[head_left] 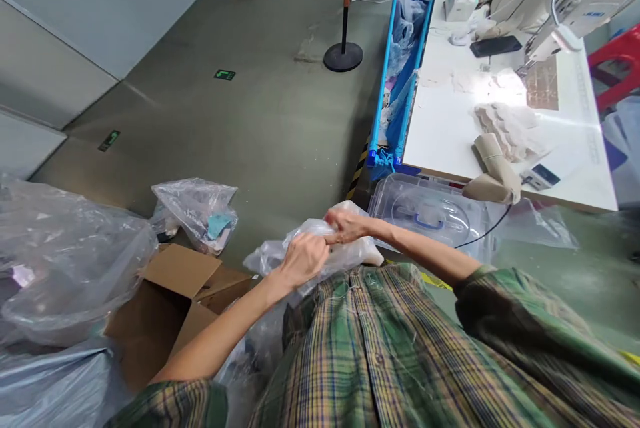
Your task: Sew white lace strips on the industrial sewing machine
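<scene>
A translucent plastic bag (pixel 273 256) bunches up in front of my body, with pale contents showing faintly inside. My left hand (pixel 306 257) is closed on the bag's gathered plastic. Close beside it on the right, my right hand (pixel 346 225) is curled and also grips the bag. The fingertips of both hands nearly meet over the bag. What the bag holds cannot be made out.
An open cardboard box (pixel 180 271) and large plastic bags (pixel 75 248) lie at left. To the right stand a clear lidded bin (pixel 400 208) and a white sewing table (pixel 450 128) with a blue-framed trough (pixel 406 88). A black stand (pixel 343 57) rises from the floor ahead.
</scene>
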Action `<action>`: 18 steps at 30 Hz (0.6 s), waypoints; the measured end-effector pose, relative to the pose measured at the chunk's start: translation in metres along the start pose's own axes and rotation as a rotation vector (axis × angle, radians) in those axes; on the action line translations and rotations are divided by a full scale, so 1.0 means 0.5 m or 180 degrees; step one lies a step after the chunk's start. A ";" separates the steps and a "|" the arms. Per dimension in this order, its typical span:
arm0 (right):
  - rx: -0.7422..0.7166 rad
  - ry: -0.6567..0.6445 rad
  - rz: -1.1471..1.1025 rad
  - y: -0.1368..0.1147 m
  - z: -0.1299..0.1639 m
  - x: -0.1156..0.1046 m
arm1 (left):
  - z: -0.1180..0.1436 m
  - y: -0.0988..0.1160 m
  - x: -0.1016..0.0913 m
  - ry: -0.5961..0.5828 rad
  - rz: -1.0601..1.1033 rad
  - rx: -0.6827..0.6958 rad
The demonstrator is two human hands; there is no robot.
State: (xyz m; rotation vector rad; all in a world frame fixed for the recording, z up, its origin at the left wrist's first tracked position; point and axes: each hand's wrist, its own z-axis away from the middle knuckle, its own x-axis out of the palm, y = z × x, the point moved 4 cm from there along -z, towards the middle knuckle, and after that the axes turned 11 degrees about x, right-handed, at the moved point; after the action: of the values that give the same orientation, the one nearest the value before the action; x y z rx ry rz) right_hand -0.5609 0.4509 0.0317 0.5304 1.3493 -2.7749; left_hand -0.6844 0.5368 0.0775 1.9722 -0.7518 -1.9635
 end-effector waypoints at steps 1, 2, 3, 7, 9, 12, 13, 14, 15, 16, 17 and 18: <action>0.0076 0.0184 0.0160 -0.008 -0.001 -0.018 | -0.001 -0.009 0.000 0.0113 0.0141 -0.0202; 0.0168 0.0339 0.0297 -0.016 -0.002 -0.034 | -0.004 -0.017 0.001 0.0224 0.0281 -0.0395; 0.0270 0.0455 0.0394 -0.024 -0.001 -0.048 | -0.008 -0.024 0.001 0.0331 0.0417 -0.0569; 0.0837 0.0319 0.0283 -0.040 0.014 -0.064 | -0.033 -0.025 0.001 0.0634 0.0900 -0.0959; 0.1114 0.0034 -0.0009 -0.038 0.024 -0.051 | -0.041 -0.010 0.004 0.0702 0.0994 -0.1087; 0.1377 -0.0215 -0.0475 -0.036 0.037 -0.018 | -0.038 0.022 0.017 0.0465 0.0660 -0.1238; 0.1423 -0.0230 -0.0590 -0.036 0.041 -0.006 | -0.035 0.032 0.019 0.0337 0.0511 -0.1258; 0.1446 -0.0235 -0.0679 -0.035 0.044 0.005 | -0.030 0.038 0.017 0.0235 0.0421 -0.1269; 0.1453 -0.0239 -0.0733 -0.034 0.046 0.016 | -0.026 0.040 0.010 0.0147 0.0398 -0.1202; 0.1445 -0.0251 -0.0768 -0.031 0.047 0.025 | -0.023 0.040 -0.004 0.0071 0.0407 -0.1029; 0.1430 -0.0252 -0.0776 -0.026 0.046 0.031 | -0.020 0.036 -0.024 0.0006 0.0399 -0.0760; 0.1401 -0.0238 -0.0757 -0.020 0.042 0.034 | -0.018 0.029 -0.047 -0.0079 0.0335 -0.0389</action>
State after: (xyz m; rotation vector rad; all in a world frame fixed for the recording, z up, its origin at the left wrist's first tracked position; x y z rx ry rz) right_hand -0.5847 0.4434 0.0462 0.2785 0.8314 -3.2665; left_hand -0.6772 0.5355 0.1058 1.8043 -0.7084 -1.9282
